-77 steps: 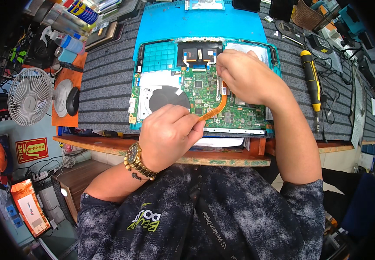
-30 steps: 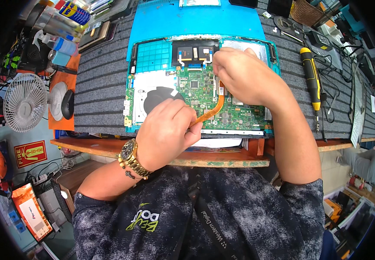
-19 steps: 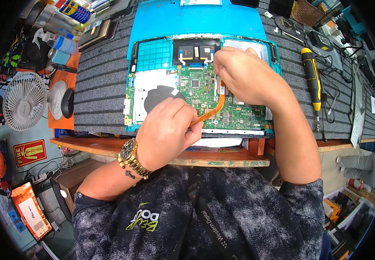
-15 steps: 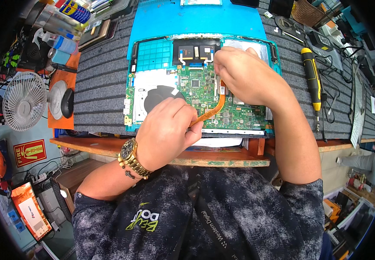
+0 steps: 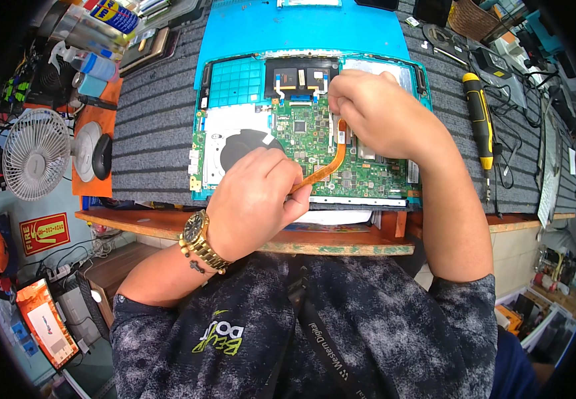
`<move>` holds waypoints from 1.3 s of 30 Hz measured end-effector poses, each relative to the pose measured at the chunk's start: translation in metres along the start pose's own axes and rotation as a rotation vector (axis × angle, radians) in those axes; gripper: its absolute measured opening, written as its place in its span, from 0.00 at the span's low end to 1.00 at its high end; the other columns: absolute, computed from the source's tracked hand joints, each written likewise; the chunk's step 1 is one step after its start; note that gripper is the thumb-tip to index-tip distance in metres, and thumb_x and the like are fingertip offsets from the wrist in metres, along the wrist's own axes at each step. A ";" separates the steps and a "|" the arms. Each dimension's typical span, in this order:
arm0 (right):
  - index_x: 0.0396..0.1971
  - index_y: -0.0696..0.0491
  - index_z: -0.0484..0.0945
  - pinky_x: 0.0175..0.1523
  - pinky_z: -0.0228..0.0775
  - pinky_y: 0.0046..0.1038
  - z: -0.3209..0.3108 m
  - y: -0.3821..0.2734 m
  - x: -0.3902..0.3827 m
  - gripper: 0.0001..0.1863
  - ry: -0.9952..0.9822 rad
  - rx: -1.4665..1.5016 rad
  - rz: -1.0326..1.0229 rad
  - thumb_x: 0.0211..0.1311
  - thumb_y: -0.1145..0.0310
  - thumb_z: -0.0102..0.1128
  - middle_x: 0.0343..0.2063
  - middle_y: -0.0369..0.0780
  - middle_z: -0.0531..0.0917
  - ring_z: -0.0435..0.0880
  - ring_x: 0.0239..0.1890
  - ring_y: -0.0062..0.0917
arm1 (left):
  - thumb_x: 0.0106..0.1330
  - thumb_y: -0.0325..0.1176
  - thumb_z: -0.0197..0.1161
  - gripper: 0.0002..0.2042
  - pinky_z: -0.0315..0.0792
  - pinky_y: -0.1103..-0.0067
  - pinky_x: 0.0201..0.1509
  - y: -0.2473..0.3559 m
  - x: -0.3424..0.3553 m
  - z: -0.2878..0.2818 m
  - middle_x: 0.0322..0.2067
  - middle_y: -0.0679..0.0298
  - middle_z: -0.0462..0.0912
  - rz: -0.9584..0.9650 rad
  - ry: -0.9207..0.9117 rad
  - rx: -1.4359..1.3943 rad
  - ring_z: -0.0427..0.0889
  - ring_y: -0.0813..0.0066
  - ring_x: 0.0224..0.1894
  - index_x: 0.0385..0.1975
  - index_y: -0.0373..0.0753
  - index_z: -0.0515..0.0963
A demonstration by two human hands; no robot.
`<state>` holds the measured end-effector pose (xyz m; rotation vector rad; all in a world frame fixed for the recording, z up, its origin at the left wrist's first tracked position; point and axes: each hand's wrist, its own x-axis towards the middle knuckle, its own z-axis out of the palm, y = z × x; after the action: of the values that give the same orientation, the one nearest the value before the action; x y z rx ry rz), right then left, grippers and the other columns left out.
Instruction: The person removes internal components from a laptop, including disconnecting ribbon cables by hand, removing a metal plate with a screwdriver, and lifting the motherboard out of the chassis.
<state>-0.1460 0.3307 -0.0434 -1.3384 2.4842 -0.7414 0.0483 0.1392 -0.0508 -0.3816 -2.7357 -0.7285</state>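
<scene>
An opened laptop base [image 5: 236, 85] with a teal shell and a green circuit board [image 5: 286, 125] lies before me. My left hand [image 5: 256, 198] pinches the lower-left end of a curved copper heat pipe [image 5: 333, 165], which slants over the board's front half. Its other end, carrying a small white label, reaches the middle of the board. Just above that end my right hand [image 5: 375, 114] is closed, fingertips turned down beside a narrow white strip. Whatever those fingertips grip is hidden behind the knuckles. A round black fan [image 5: 242, 150] shows partly behind my left hand.
A yellow-black screwdriver [image 5: 478, 120] lies on the grey striped mat [image 5: 151, 149] to the right. Leftward stand a white desk fan [image 5: 38, 154], a black computer mouse [image 5: 103, 157] and several bottles. The wooden table edge [image 5: 254, 245] runs in front of me.
My right hand has shifted slightly, and more of the heat pipe's upper end shows below its fingers. The left hand keeps its pinch on the pipe, nearly unmoved.
</scene>
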 end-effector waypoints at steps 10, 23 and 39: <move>0.39 0.62 0.88 0.51 0.83 0.46 -0.024 0.016 -0.010 0.12 0.142 0.180 -0.049 0.73 0.73 0.57 0.37 0.54 0.90 0.90 0.41 0.50 | 0.62 0.28 0.81 0.11 0.81 0.62 0.43 0.004 0.000 -0.004 0.31 0.60 0.81 -0.021 -0.009 -0.013 0.85 0.56 0.37 0.33 0.39 0.81; 0.40 0.62 0.91 0.55 0.85 0.48 -0.023 0.010 -0.010 0.12 0.086 0.148 0.045 0.69 0.73 0.59 0.38 0.57 0.92 0.93 0.44 0.53 | 0.63 0.28 0.80 0.10 0.80 0.61 0.42 0.004 0.000 -0.005 0.31 0.60 0.81 -0.047 -0.024 -0.029 0.84 0.56 0.36 0.33 0.38 0.81; 0.42 0.64 0.89 0.56 0.83 0.50 -0.015 0.013 -0.009 0.14 0.091 0.071 0.032 0.75 0.71 0.55 0.39 0.58 0.91 0.92 0.47 0.56 | 0.61 0.28 0.81 0.12 0.80 0.62 0.40 0.004 -0.001 0.000 0.30 0.61 0.80 -0.014 0.028 0.010 0.84 0.56 0.35 0.33 0.38 0.80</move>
<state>-0.1564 0.3484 -0.0377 -1.2642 2.5167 -0.8928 0.0510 0.1426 -0.0491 -0.3477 -2.7172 -0.7178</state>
